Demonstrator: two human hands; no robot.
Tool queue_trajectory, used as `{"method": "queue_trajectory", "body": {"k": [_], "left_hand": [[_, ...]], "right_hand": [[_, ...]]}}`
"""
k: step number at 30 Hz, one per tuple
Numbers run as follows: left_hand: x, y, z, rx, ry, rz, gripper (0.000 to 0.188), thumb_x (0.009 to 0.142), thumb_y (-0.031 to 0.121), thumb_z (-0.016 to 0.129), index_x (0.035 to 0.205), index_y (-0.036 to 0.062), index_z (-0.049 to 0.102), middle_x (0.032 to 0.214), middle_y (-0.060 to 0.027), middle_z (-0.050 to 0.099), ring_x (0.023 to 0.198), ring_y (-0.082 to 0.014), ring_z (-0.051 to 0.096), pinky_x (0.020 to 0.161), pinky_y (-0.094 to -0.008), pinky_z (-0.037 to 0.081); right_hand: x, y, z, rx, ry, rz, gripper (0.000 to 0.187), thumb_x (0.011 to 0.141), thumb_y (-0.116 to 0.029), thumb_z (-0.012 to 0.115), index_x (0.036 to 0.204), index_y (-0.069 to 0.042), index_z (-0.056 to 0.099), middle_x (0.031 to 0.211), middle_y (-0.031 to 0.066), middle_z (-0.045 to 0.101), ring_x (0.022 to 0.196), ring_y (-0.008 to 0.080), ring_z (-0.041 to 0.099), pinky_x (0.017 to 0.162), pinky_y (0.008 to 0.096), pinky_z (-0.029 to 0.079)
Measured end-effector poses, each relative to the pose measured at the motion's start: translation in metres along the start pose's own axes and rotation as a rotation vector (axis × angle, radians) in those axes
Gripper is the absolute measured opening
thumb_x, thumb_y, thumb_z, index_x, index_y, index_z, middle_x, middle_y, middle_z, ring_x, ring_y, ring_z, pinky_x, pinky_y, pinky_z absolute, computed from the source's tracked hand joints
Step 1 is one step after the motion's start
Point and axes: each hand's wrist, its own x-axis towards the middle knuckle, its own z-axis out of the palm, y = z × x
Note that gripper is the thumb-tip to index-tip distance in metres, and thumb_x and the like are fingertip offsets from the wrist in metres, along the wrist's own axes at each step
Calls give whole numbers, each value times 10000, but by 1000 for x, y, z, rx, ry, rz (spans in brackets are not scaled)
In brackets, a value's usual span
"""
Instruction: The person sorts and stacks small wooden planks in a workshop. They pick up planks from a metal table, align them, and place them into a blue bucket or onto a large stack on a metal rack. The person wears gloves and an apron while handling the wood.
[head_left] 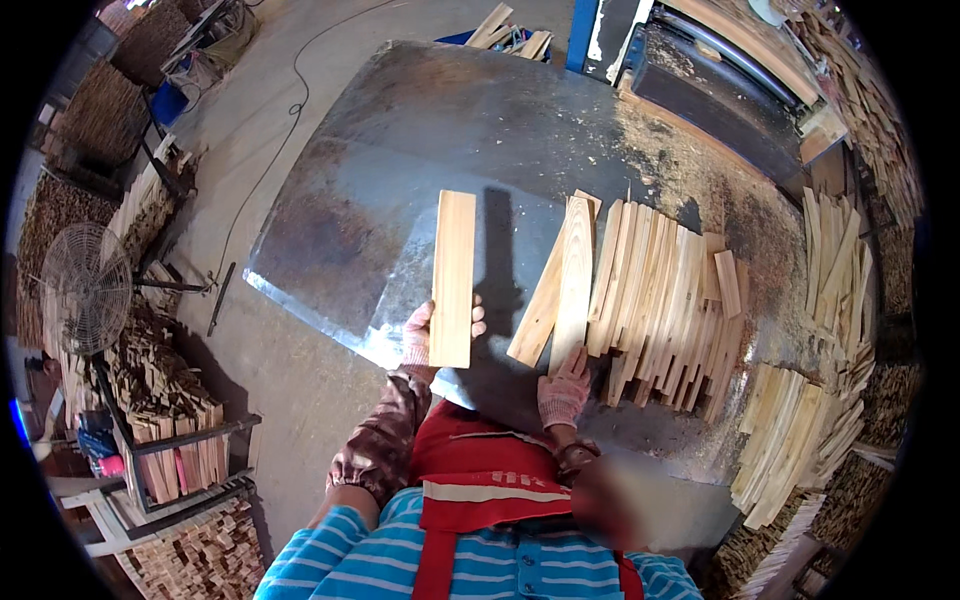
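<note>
A pale wooden board (pixel 453 280) stands out lengthwise above the metal table, gripped near its lower end by my left hand (pixel 416 338). The thumb wraps one edge and the fingers show past the other. My right hand (pixel 564 390), in a pinkish work glove, has its fingers stretched out, the tips at the near end of another light board (pixel 573 280). That board partly covers a slanted, more orange board (pixel 537 315). Just right of them lies a row of narrow wooden strips (pixel 650 290), side by side with uneven near ends.
The dark metal table (pixel 400 150) has sawdust (pixel 680 150) along its right side. A machine (pixel 710 90) stands at its far right. More strips (pixel 785 435) are stacked on the right. A cage fan (pixel 87 288) and wood racks (pixel 180 460) stand left; a cable (pixel 297 105) crosses the floor.
</note>
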Motion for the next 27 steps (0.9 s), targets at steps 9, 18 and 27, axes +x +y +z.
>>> {"method": "queue_trajectory", "body": {"k": [9, 18, 27], "left_hand": [[0, -6, 12, 73, 64, 67, 758, 819, 258, 683, 1412, -122, 401, 1317, -288, 550, 1149, -437, 586, 1011, -573, 494], [-40, 19, -47, 623, 405, 47, 689, 794, 352, 740, 1325, -18, 507, 1095, -203, 674, 941, -335, 695, 856, -460, 586], [-66, 29, -28, 863, 481, 77, 766, 736, 385, 783, 1332, 5, 488, 1038, -162, 666, 875, -267, 698, 777, -400, 611]], "right_hand": [[0, -25, -56, 968, -228, 54, 833, 713, -164, 773, 1440, -11, 395, 1244, 217, 546, 1038, 324, 617, 894, 441, 536], [-21, -65, 16, 488, -259, -301, 627, 832, -363, 718, 1367, -97, 530, 1395, 188, 538, 1273, 385, 518, 1057, 450, 435], [34, -64, 29, 43, 74, -75, 1062, 722, -480, 759, 1531, -16, 252, 1561, 227, 272, 1400, 397, 333, 1156, 506, 290]]}}
